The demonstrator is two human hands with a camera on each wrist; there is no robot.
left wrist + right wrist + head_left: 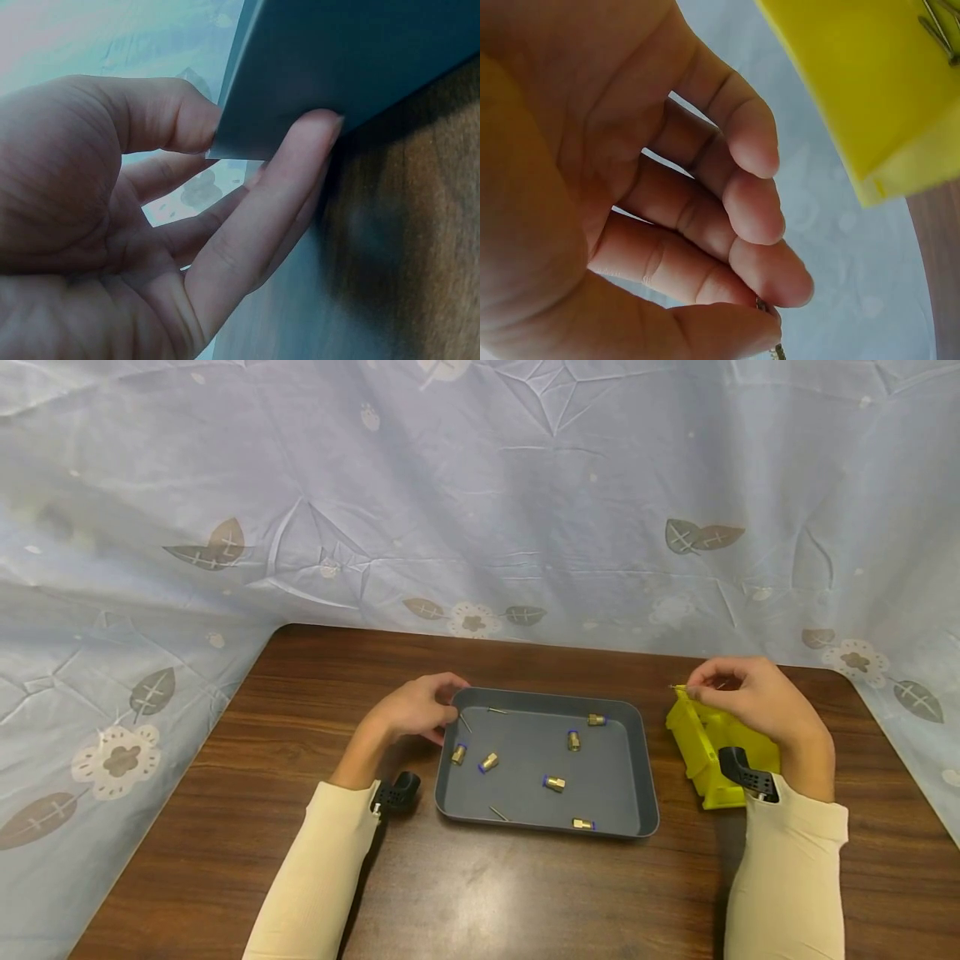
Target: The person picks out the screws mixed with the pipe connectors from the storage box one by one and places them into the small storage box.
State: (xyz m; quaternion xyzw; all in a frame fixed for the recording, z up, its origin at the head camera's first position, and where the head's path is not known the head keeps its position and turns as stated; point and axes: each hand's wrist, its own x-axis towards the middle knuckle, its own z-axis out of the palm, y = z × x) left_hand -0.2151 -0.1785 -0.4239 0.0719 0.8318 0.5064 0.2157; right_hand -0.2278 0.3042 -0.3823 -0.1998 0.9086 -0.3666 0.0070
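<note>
My left hand (408,706) grips the left rim of a grey tray (607,781); in the left wrist view the thumb is at the rim and a finger lies against its outer wall. Several brass fittings with blue collars, such as one fitting (555,783), and a few thin screws (498,813) lie in the tray. Over a yellow bin (693,752) on the right, my right hand (768,702) pinches a small threaded screw (778,352) between thumb and index finger. Its other fingers are bent and hold nothing. The fingertips hide most of the screw.
The right wrist view shows a few thin metal screws (941,34) in the bin. The tray and bin stand on a dark wooden table (480,893). A patterned pale curtain (465,527) hangs behind and to the sides.
</note>
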